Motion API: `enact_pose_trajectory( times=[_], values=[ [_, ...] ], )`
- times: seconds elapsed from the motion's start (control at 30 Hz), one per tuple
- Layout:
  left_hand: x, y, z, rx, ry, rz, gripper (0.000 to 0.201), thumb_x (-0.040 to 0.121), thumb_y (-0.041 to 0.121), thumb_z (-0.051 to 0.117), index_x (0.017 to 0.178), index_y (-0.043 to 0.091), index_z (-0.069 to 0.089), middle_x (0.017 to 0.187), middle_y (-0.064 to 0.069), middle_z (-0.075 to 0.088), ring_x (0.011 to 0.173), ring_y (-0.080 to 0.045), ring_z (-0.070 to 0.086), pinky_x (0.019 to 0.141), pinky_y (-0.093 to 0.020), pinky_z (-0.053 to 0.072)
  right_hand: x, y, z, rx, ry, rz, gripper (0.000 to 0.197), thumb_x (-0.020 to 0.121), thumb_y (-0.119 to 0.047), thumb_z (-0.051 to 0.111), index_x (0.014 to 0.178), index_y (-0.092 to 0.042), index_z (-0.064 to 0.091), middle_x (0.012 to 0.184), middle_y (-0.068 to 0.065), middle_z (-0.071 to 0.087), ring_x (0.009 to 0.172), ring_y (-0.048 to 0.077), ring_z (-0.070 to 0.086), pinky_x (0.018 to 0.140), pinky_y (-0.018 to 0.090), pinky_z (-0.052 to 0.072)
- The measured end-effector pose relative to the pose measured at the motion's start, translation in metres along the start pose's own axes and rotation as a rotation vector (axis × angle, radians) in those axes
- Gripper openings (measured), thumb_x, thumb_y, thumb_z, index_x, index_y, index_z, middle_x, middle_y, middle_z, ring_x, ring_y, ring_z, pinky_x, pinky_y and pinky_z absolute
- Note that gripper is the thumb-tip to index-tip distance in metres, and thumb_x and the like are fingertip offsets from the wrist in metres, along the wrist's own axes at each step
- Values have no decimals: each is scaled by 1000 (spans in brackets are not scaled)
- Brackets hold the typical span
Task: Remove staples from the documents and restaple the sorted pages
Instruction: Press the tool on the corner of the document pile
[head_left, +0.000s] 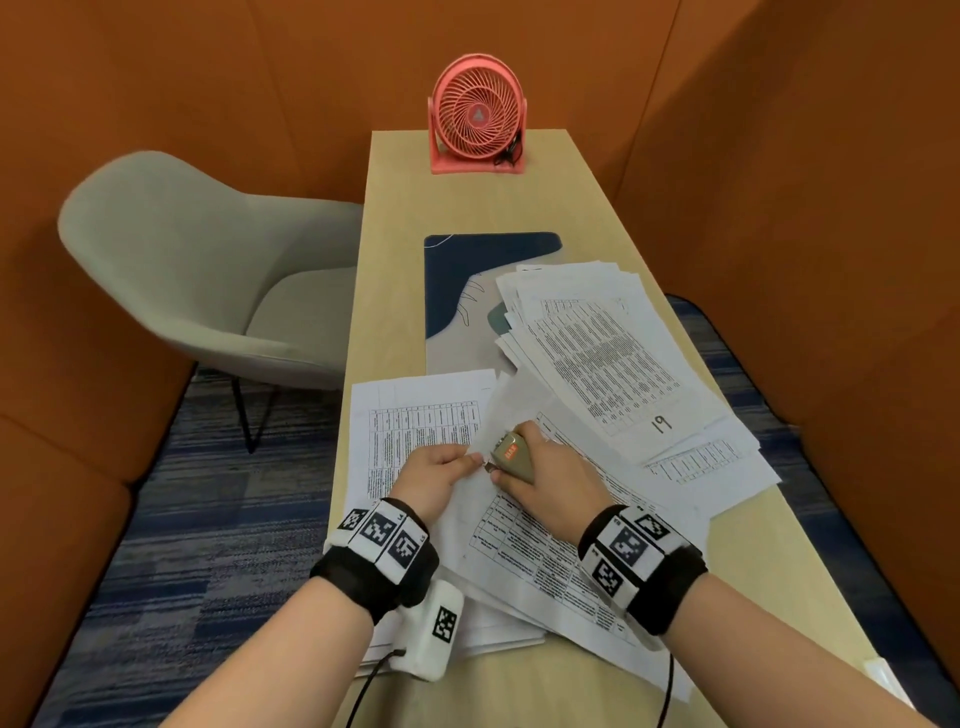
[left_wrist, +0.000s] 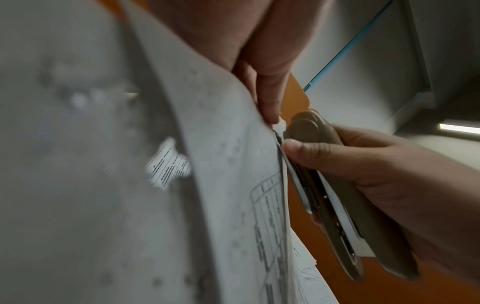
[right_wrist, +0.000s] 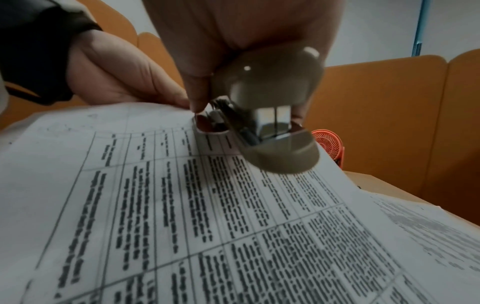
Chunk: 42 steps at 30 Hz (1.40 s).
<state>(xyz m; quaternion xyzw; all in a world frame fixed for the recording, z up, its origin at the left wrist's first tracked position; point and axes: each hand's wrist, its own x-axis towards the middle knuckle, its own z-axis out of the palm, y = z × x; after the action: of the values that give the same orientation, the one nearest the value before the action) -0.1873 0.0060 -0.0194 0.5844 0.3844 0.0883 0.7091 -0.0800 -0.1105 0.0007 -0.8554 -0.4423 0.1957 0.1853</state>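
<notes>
A beige stapler with an orange label is gripped in my right hand, its metal tip against the corner of a printed document. My left hand pinches that same corner and lifts it off the table. In the left wrist view the left fingers hold the paper edge just above the stapler. Seen from the right wrist, the stapler's front end sits on the sheet's top edge, close to the left hand. No staple can be made out.
A loose pile of printed sheets, one marked 19, spreads over the table's right side. Another sheet lies at left. A blue and grey mat lies behind, a pink fan at the far end, a grey chair left.
</notes>
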Motion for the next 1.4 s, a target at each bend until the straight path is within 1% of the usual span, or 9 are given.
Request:
enact_pose_trajectory(
  times=[0.23, 0.5, 0.63, 0.8, 0.93, 1.07, 1.17, 1.3, 1.4],
  values=[
    [-5, 3, 1, -33, -16, 2, 12, 88, 7, 58, 83, 8, 69, 76, -9, 71, 69, -21, 66, 73, -30, 54, -4, 2, -6, 21, 44, 22, 41, 88, -49, 55, 115, -23, 38, 90, -3, 59, 86, 24, 62, 71, 33, 49],
    [-10, 8, 6, -113, -66, 10, 12, 87, 2, 57, 85, 3, 69, 81, -15, 70, 73, -23, 67, 77, -33, 55, -4, -4, -19, 5, 85, -23, 46, 86, -54, 56, 115, -22, 40, 99, 2, 63, 91, 25, 61, 71, 31, 44],
    [-9, 11, 6, -63, -49, -50, 17, 88, 7, 58, 73, 5, 65, 55, -2, 64, 48, -9, 59, 48, -17, 47, -4, -2, -19, -78, 87, -108, 45, 84, -58, 57, 111, -24, 44, 96, -2, 64, 92, 22, 60, 66, 28, 37],
    [-7, 12, 5, -2, -13, -109, 12, 86, 6, 61, 78, -3, 64, 69, -15, 59, 58, -20, 52, 58, -25, 42, -7, 2, -9, -141, 150, -223, 49, 85, -61, 51, 121, -28, 44, 102, 0, 64, 91, 24, 62, 71, 32, 47],
    [-7, 10, 6, 3, 33, -135, 8, 83, 5, 61, 87, -2, 59, 67, -15, 52, 58, -21, 47, 57, -28, 37, -11, 6, 3, -130, 288, -348, 44, 79, -63, 41, 108, -31, 41, 73, -1, 62, 58, 22, 61, 46, 26, 43],
    [-8, 7, 9, -60, 51, -171, 9, 84, 4, 60, 83, -5, 61, 77, -20, 59, 68, -25, 55, 65, -31, 45, -13, 6, 5, -211, 402, -394, 38, 78, -56, 44, 104, -28, 45, 61, -6, 53, 43, 16, 51, 39, 18, 30],
    [-8, 5, 10, -52, 56, -182, 11, 84, 7, 61, 82, -4, 61, 75, -19, 60, 66, -24, 56, 64, -29, 45, -13, 11, 7, -260, 495, -476, 38, 76, -50, 50, 105, -26, 45, 60, -3, 52, 41, 19, 49, 39, 20, 31],
    [-8, 3, 8, -18, 77, -188, 20, 86, 10, 60, 68, 1, 60, 56, -5, 59, 51, -17, 51, 50, -21, 39, -11, 12, 14, -287, 535, -493, 59, 62, -37, 81, 107, -23, 47, 61, 0, 54, 44, 20, 51, 40, 21, 37],
    [-14, 7, 7, -50, 9, -151, 10, 88, 1, 56, 78, 1, 59, 68, -9, 61, 57, -14, 57, 51, -19, 48, -12, 5, 8, -177, 451, -277, 44, 80, -47, 63, 115, -26, 46, 75, -2, 62, 61, 19, 61, 52, 24, 43]
  ],
)
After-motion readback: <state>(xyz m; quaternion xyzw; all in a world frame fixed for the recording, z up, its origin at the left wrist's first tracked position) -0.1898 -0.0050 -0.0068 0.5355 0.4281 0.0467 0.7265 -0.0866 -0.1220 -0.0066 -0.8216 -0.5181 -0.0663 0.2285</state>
